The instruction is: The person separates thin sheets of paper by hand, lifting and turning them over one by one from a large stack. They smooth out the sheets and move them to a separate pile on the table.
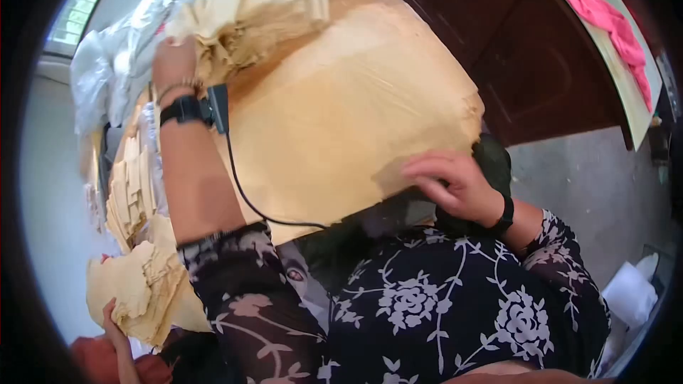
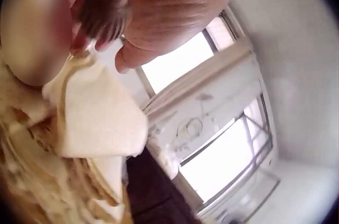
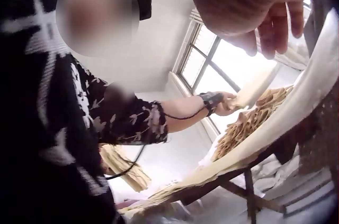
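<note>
My left hand is at the far left of the table, beside a pile of folded, thin, pale-yellow sheets. Its fingers pinch the edge of one folded sheet, which in the right wrist view stands raised over the pile. My right hand hovers with loosely extended fingers over the near right edge of a broad, flat yellowish sheet spread across the table. Nothing is held in it; the right wrist view has its palm and fingers apart from the sheets.
Clear plastic bags lie beyond the pile. More folded sheets stand to the left. At lower left another person's hand touches a separate heap of sheets. A pink cloth hangs over a board at upper right.
</note>
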Action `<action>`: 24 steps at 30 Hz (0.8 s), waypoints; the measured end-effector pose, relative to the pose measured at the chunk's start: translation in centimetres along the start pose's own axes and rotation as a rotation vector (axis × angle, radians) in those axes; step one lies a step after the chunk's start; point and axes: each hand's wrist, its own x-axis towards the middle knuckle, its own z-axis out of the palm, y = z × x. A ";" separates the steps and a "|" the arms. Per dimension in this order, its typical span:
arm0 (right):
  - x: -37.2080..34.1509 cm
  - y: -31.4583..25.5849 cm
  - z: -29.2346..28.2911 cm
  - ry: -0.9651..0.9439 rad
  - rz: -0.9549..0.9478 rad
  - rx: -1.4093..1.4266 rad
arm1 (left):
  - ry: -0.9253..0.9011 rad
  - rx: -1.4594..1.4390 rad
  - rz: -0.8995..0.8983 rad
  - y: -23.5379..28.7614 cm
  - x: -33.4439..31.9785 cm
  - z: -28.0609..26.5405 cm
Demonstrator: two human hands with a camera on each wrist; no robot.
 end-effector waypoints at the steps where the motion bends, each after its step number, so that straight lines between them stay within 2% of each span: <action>1: -1.0 -0.8 -0.1 0.001 0.024 -0.006 | 0.008 -0.006 0.093 2.6 -3.8 -3.4; 2: -1.8 -1.6 -0.5 -0.222 0.416 0.272 | 0.040 -0.134 0.208 3.9 -7.1 -5.3; 3: -2.4 -1.0 -1.1 -0.439 0.801 0.563 | -0.095 -0.288 0.188 6.2 -11.6 -6.5; 4: -3.3 -0.5 -1.5 -0.479 1.009 0.723 | -0.239 -0.457 0.163 7.7 -16.3 -8.9; 5: -4.4 -0.2 -1.4 -0.371 1.203 0.878 | -0.259 -0.509 0.459 6.6 -20.8 -9.3; 6: -5.0 -0.7 -1.1 -0.220 1.263 0.993 | -0.345 -0.446 0.637 6.3 -25.8 -10.7; 7: -5.6 -1.6 -0.6 -0.068 1.310 1.110 | -0.422 -0.428 0.705 6.3 -30.1 -12.1; 8: -6.0 -2.3 -0.3 -0.067 1.313 1.101 | -0.495 -0.308 0.779 5.8 -33.6 -12.5; 9: -6.2 -2.9 0.2 0.093 1.195 1.103 | -0.550 -0.233 0.775 5.3 -36.2 -13.1; 10: -5.3 -2.0 0.7 0.231 1.065 1.105 | -0.447 -0.117 0.788 4.0 -37.2 -11.3; 11: -4.8 -2.4 0.9 0.247 0.981 1.098 | -0.348 -0.002 0.796 2.5 -38.4 -10.5; 12: -3.9 -3.1 0.9 0.256 0.960 1.049 | -0.333 0.011 0.776 1.5 -38.4 -10.5; 14: -2.4 -4.2 0.9 0.280 0.980 0.884 | -0.282 -0.095 0.632 0.4 -37.5 -10.1; 15: -1.9 -4.1 1.0 0.266 0.963 0.880 | -0.263 -0.089 0.624 -0.1 -37.5 -9.7; 17: -1.7 -3.0 0.8 0.143 1.095 0.677 | -0.168 -0.024 0.709 -0.1 -37.6 -8.9; 22: -1.8 -4.0 1.5 0.175 1.000 0.613 | -0.126 -0.110 0.705 -0.7 -38.2 -9.4; 24: -1.4 -6.2 1.8 0.206 0.949 0.591 | -0.107 -0.262 0.701 -0.3 -39.4 -10.4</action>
